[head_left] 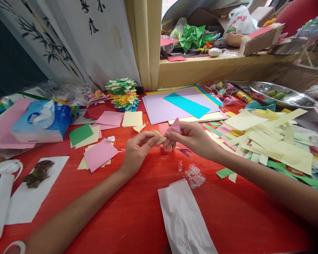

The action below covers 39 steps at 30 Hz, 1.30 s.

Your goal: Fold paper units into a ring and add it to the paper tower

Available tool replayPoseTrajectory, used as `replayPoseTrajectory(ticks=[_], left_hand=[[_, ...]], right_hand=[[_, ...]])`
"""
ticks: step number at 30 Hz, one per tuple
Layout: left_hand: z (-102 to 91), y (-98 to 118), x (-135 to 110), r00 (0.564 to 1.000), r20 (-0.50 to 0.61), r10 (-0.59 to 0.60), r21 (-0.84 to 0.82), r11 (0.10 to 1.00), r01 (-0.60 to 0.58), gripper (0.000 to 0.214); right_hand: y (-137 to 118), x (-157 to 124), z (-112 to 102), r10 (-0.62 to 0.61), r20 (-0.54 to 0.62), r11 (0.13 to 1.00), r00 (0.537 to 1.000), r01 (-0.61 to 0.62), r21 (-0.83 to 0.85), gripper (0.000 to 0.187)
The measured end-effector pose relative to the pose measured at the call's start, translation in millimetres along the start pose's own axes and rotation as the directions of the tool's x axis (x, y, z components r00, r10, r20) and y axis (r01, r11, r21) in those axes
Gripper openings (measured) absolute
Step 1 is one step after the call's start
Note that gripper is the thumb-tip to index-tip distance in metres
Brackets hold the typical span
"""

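Observation:
My left hand [141,150] pinches a small folded piece of pale yellow paper [159,136] between thumb and fingers. Close beside it, my right hand [189,137] is closed on a folded piece of pink paper [175,127]. The two folded pieces meet or nearly meet above the red table [137,211]; I cannot tell whether they are joined. Left of my left hand lie pink paper squares [100,155] on top of pale yellow ones. A green paper square [81,134] rests just behind them. Below my right hand is a small heap of whitish flakes [195,176].
Paper strips [275,137] pile up on the right. A lilac sheet [159,109] with a blue strip [186,105] lies at the back, beside stacked folded papers [123,93]. A tissue pack [43,121] stands left, a metal bowl [288,100] back right, a white paper bag [185,218] in front.

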<state>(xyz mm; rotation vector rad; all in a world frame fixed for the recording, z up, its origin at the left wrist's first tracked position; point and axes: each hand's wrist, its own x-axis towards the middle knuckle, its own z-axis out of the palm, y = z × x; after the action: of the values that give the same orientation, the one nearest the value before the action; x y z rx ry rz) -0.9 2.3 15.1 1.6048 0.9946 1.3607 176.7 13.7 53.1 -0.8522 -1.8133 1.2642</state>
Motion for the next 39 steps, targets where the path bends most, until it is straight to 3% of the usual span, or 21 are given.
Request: replayPoseTrajectory(ticks=[8,16,22,25,33,39], left_hand=[[0.6,1,0,1.000,0.003,0.004,-0.007,1.000,-0.004,0.011],[1.2,0,0,1.000,-0.009,0.011,0.000,1.000,-0.011,0.012],[0.7,1,-1,1.000,0.004,0.012,-0.006,1.000,-0.012,0.010],[0.6,2,-2,1.000,0.015,0.021,0.015,1.000,-0.021,0.011],[3.6,0,-7,0.977,0.014,0.215,0.258,0.943,-0.211,0.006],[3.6,-4,-8,0.966,-0.009,0.257,0.338,0.910,-0.239,0.007]], right_hand=[[1,0,1,-0.010,-0.007,1.000,1.000,0.010,0.000,0.022],[-3,-1,3,-0.002,-0.041,0.995,0.999,-0.002,-0.102,0.019],[0,-2,4,-0.040,-0.034,0.990,0.999,0.036,-0.133,0.016],[-1,-2,3,-0.079,-0.018,0.971,0.997,0.073,-0.226,0.015],[-1,-4,-4,-0.254,0.085,0.833,0.963,0.263,-0.486,0.014],[5,-4,-10,-0.410,0.222,0.639,0.885,0.452,-0.622,0.012]])
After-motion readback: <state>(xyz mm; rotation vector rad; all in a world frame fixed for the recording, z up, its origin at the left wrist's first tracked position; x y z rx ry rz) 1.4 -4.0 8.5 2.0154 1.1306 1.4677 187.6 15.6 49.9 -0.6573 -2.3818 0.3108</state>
